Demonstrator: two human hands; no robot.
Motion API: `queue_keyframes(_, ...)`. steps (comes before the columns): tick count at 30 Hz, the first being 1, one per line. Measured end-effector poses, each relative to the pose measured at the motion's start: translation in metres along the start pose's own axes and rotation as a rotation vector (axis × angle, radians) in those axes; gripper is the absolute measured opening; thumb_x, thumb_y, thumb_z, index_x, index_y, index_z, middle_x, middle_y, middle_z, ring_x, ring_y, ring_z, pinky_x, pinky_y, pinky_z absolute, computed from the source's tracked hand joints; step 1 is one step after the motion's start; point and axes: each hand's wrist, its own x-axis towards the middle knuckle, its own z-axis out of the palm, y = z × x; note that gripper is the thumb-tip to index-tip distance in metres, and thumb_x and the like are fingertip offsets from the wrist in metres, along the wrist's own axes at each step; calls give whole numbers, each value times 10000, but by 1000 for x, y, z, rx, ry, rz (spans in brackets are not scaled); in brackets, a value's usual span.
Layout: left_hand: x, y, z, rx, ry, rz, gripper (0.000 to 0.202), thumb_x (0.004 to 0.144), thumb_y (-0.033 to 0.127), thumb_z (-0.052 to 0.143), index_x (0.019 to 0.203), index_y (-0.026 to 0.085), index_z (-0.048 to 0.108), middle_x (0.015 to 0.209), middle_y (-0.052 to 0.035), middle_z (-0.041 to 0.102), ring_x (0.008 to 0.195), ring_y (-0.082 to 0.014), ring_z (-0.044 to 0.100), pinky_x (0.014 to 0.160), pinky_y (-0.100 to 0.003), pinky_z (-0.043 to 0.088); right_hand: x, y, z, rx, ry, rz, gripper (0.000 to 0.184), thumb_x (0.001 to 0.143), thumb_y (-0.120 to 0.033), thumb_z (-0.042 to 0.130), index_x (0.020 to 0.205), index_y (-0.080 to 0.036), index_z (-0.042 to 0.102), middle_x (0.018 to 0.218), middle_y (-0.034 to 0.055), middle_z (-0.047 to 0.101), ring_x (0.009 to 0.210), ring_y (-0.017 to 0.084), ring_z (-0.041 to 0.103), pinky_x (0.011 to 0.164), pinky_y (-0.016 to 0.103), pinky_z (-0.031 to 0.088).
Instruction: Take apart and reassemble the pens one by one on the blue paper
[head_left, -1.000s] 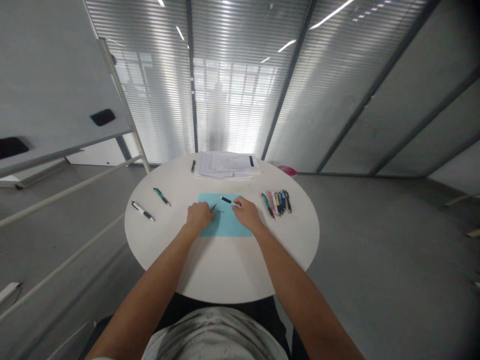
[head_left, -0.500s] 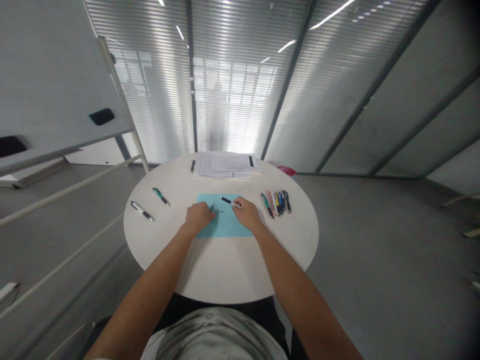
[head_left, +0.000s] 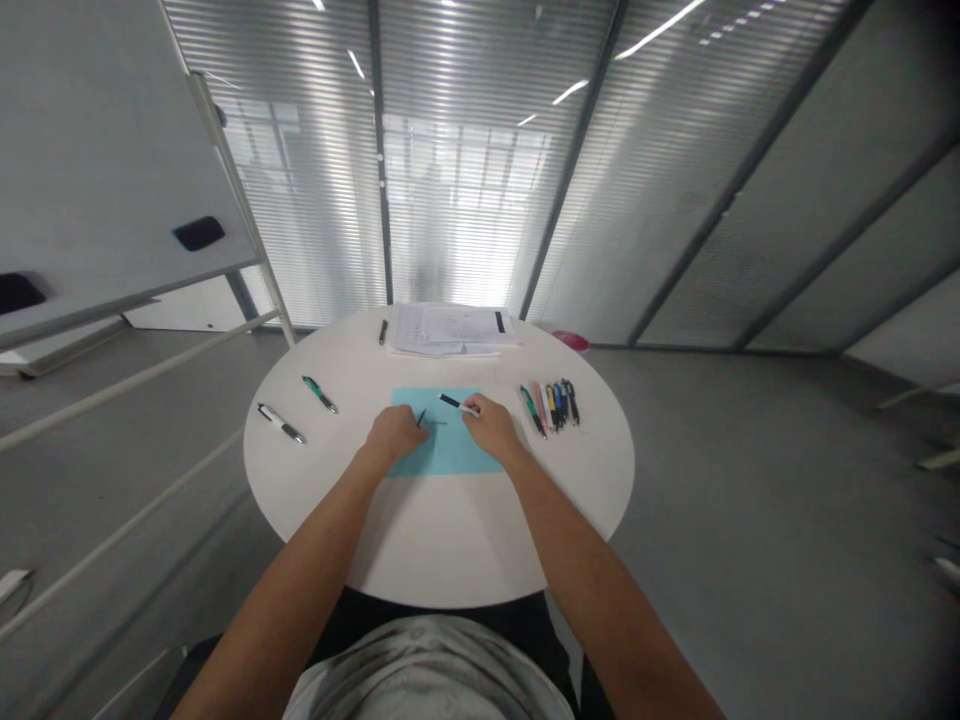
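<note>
A light blue sheet lies in the middle of the round white table. My left hand rests closed on the sheet's left part, with a small dark pointed piece sticking out of its fingers. My right hand is closed on a black and white pen part just above the sheet's right part. The two hands are close together, a short gap between them.
A row of several coloured pens lies right of my right hand. A green pen and a white and black pen lie at the left. A paper stack and a dark pen sit at the far edge. A whiteboard stands left.
The view has shifted slightly; both hands stay in place on the blue sheet with the same hold.
</note>
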Motion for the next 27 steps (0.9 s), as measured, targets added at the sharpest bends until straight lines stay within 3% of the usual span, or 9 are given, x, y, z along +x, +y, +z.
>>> queue_keyframes(13,1,-4,1,37,-18,161,297,730,322,543,806,97,723,888,-248,703,864,-347,674,735,-377,476,0,2,2,-6,0,11,135,815,-236,534,894,-234,644,863,6,692,784,168,591,693,254,363)
queue_keyframes(24,-1,-6,0,-7,-4,116,240,687,285,602,780,98,721,877,-262,699,860,-349,671,729,-365,463,1,4,3,5,15,-1,129,808,-240,528,877,-238,637,837,-2,686,746,160,575,664,251,346)
queue_keyframes(27,0,-10,-2,-51,10,132,210,691,289,597,748,127,717,845,-221,709,823,-318,670,709,-344,452,1,4,2,9,18,-12,135,809,-239,522,881,-240,636,834,-5,684,746,159,575,670,250,348)
